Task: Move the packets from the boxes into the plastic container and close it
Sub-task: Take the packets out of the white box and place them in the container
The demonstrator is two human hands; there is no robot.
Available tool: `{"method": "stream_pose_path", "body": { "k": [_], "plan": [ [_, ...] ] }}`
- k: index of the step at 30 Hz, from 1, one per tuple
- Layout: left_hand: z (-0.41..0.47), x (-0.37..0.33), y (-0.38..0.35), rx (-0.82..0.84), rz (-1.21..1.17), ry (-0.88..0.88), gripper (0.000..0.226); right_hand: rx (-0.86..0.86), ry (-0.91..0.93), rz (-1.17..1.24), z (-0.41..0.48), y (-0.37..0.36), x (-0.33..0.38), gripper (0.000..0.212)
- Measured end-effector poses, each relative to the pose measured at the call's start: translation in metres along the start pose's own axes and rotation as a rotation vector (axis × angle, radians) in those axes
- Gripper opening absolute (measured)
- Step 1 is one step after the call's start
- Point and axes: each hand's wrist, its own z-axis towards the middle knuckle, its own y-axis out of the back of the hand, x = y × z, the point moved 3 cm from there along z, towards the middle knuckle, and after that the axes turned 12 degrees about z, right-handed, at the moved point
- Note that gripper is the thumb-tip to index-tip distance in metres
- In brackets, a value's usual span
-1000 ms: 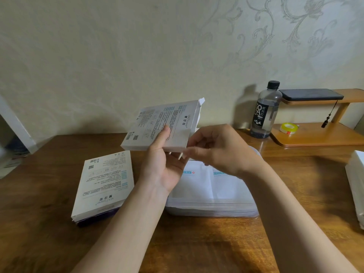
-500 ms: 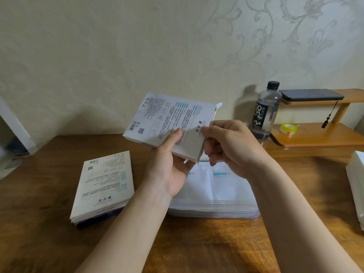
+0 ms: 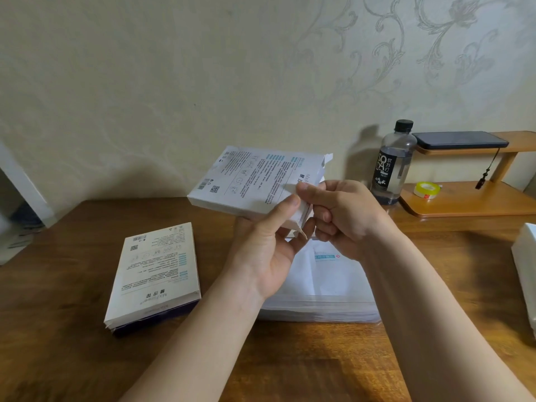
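Single view, head-worn, wide-angle. Looks forward and down across wooden table (image 3: 72,358) toward patterned wall (image 3: 145,68). Sits close: takes in both forearms from bottom edge up to left hand (image 3: 261,256) and right hand (image 3: 342,216), gripping raised box (image 3: 249,178) near frame centre. Covers table back to its junction with wall. Catches shelf (image 3: 470,201) at right border.

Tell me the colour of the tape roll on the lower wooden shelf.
Yellow. The tape roll lies on the lower shelf, seen best in the head view.
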Motion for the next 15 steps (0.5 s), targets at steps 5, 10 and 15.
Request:
{"method": "stream_pose_path", "body": {
  "k": [5,10,15],
  "plan": [
    [-0.0016,0.0004,-0.0027,-0.09,-0.01,0.045,0.036,-0.021,0.009,-0.061,0.0004,0.0004,-0.0024,0.043],
    [-0.0005,-0.0028,0.0004,-0.201,0.002,0.064,0.034,0.013,0.006,-0.083,0.0009,0.0002,-0.005,0.041],
    [-0.0015,-0.0046,-0.0001,-0.27,0.006,0.089,0.033,0.026,-0.007,-0.074,-0.0001,0.0001,-0.0027,0.041]
  ]
}}
